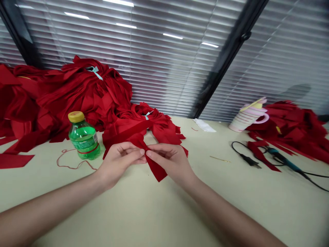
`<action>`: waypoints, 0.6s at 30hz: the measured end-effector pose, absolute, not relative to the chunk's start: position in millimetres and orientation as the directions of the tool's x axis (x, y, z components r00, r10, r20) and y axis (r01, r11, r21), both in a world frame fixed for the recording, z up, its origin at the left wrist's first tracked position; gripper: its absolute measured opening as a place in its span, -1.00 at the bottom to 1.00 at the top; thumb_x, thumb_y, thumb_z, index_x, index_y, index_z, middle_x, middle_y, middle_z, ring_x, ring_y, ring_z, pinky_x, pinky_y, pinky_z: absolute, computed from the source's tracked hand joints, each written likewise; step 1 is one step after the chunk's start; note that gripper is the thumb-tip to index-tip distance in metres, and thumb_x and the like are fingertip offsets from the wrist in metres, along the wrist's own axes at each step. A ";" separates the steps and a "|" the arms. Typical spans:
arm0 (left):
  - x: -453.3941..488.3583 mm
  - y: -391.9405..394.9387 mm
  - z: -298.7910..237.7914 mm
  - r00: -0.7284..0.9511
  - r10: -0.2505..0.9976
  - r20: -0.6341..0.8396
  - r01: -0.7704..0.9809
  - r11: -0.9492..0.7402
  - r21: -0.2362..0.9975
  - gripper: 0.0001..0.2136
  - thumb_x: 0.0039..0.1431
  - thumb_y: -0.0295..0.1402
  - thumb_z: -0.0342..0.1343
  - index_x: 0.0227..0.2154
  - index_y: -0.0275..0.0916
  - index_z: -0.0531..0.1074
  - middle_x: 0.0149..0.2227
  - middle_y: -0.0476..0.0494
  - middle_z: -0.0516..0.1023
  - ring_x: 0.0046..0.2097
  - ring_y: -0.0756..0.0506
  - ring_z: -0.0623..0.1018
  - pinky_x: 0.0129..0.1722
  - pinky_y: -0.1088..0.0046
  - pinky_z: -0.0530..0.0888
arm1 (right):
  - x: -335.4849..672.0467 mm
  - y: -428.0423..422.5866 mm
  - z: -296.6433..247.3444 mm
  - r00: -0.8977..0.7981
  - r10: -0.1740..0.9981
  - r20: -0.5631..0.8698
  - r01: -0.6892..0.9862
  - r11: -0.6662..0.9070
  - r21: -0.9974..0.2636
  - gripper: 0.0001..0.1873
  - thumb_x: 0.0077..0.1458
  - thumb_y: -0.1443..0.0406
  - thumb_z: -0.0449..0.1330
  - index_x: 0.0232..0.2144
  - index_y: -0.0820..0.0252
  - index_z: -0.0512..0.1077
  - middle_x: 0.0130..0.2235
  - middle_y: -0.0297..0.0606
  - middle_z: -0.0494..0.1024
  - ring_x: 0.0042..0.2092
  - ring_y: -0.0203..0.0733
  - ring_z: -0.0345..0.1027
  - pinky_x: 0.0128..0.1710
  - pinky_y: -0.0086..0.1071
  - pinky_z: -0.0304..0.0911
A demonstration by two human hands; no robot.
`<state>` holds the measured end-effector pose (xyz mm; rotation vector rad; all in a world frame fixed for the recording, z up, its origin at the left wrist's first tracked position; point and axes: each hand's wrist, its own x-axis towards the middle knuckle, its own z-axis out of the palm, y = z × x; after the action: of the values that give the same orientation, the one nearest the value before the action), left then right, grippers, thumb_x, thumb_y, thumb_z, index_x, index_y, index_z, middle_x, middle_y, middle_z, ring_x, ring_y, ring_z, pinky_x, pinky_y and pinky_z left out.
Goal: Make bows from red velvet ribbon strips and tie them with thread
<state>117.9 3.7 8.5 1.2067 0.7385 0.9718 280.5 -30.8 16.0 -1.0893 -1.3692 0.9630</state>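
A red ribbon is pinched between my two hands above the table. My left hand grips it from the left, thumb and fingers pressed together. From the right, my right hand closes on it at the same gathered spot, the thumbs nearly touching. One pointed end hangs down below the fingers, and another part rises behind them. Just past my hands lies a bundle of red ribbons with a light blue tie. The fingertips hide how the ribbon is folded at the pinch.
Left stands a green bottle with a yellow cap, beside red thread. Large red ribbon piles back onto blinds. Rightward are a needle-like gold piece, a cup, a corded teal-handled tool and a white tissue.
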 end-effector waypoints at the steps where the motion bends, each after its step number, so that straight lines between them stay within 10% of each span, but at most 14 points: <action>1: 117.5 3.9 8.5 0.426 0.905 0.021 -0.222 0.082 0.972 -0.84 -0.04 -0.29 0.31 -0.46 -0.27 0.51 -0.46 -0.02 0.56 -0.35 -0.01 0.56 -0.17 0.39 0.52 | 281.6 -30.4 16.4 -0.011 0.967 0.253 0.104 0.253 -0.962 -0.87 -0.11 0.28 0.34 -0.39 0.10 0.58 -0.37 -0.34 0.63 -0.35 -0.27 0.48 -0.31 -0.41 0.38; 18: 119.1 10.2 13.9 0.382 0.924 -0.030 -0.480 0.226 0.848 -0.92 0.03 -0.41 0.23 -0.51 -0.25 0.46 -0.46 0.02 0.52 -0.36 0.06 0.48 -0.22 0.53 0.46 | 289.9 -29.5 25.3 -0.197 0.980 -0.007 0.175 0.028 -0.984 -0.78 -0.10 0.18 0.35 -0.52 0.23 0.47 -0.53 -0.36 0.51 -0.51 -0.37 0.34 -0.51 -0.49 0.23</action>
<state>119.1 10.2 13.9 0.8709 0.6170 1.0571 289.9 -29.5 25.3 -1.2313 -1.4951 1.2572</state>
